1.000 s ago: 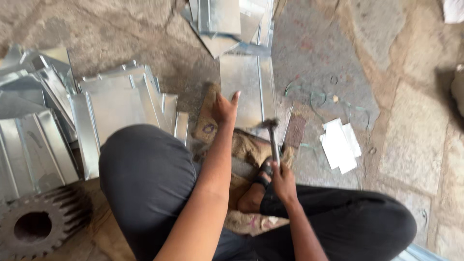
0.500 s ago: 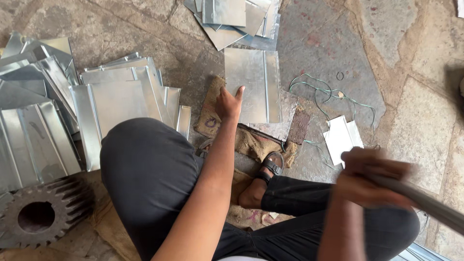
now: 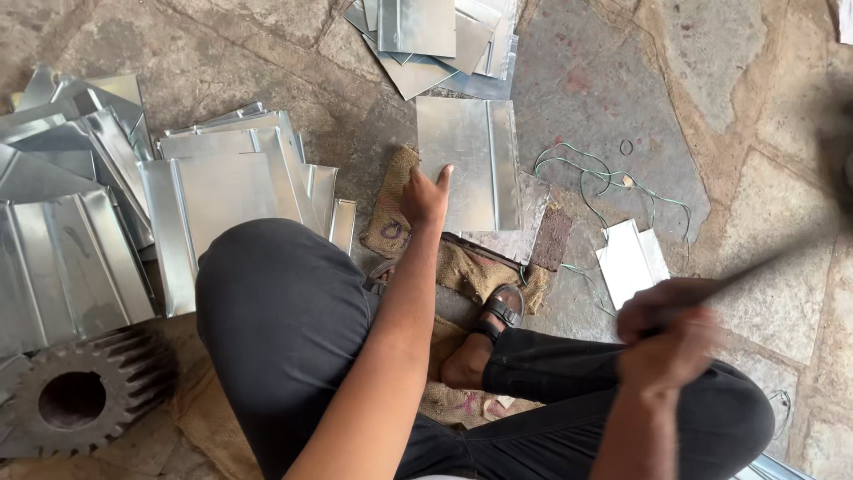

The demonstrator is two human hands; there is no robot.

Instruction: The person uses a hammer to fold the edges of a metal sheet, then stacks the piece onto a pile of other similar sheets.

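The right hand [image 3: 668, 331] is clenched around a thin hammer handle [image 3: 755, 267], raised and motion-blurred above the right knee; the hammer's head is out of sight. The left hand [image 3: 425, 197] lies flat, fingers spread, pressing the near-left corner of a folded metal sheet [image 3: 466, 160] that rests on the stone floor [image 3: 622, 71] partly over a burlap sack [image 3: 395, 222]. Left of the knee lies a stack of bent sheets [image 3: 222, 187]; more sheets [image 3: 426, 36] are piled beyond. A toothed gear [image 3: 84, 391] sits at lower left, a green wire [image 3: 604, 178] to the right.
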